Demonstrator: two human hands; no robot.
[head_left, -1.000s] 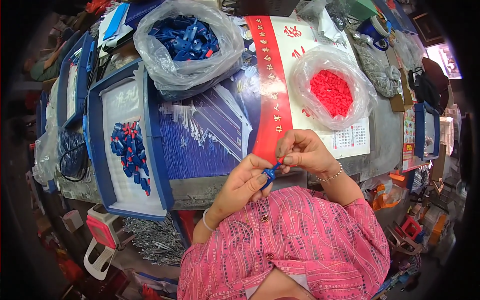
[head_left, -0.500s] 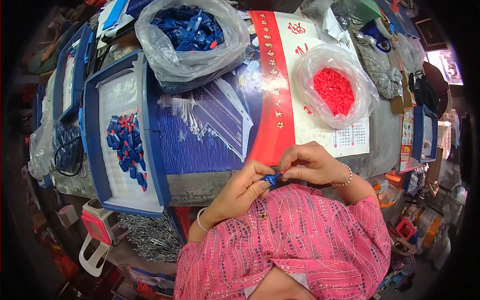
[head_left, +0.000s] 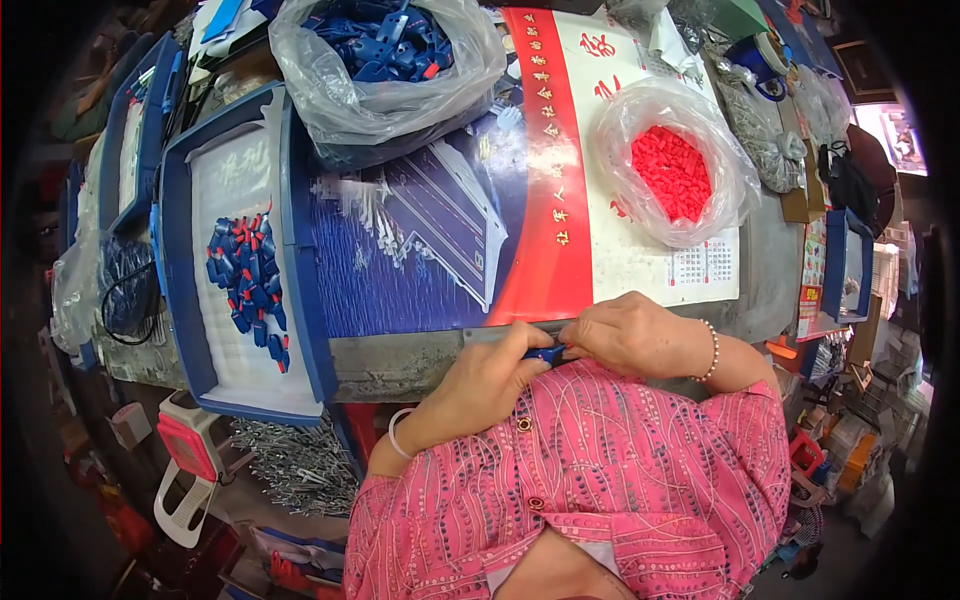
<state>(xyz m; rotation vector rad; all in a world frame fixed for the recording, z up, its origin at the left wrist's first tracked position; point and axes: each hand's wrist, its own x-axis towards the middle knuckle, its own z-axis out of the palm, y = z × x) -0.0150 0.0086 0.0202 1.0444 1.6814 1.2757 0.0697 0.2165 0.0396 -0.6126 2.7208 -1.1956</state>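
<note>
Close to the table's front edge, my left hand [head_left: 484, 378] pinches a small blue plastic part [head_left: 543, 354] between thumb and fingers. My right hand [head_left: 632, 336] meets it from the right, fingers closed at the part's end. The small red plastic piece that showed in those fingers half a second earlier is now mostly hidden by them. Left of my hands, a blue tray [head_left: 322, 345] lined with white holds a pile of blue parts with red ends [head_left: 245, 280]. A clear bag of small red pieces [head_left: 672, 172] stands open at the right, behind my right hand.
A large clear bag [head_left: 390, 115] filled with blue parts [head_left: 385, 45] stands at the back left. Printed sheets [head_left: 420, 290] cover the tabletop. Below the left tray lie many thin metal rods [head_left: 295, 465], beside a white and pink chair [head_left: 190, 460]. Another blue tray [head_left: 850, 265] is at the far right.
My right hand has turned and lowered, its fingers now closed over the end of the blue part, covering the red piece. The view has shifted slightly.
</note>
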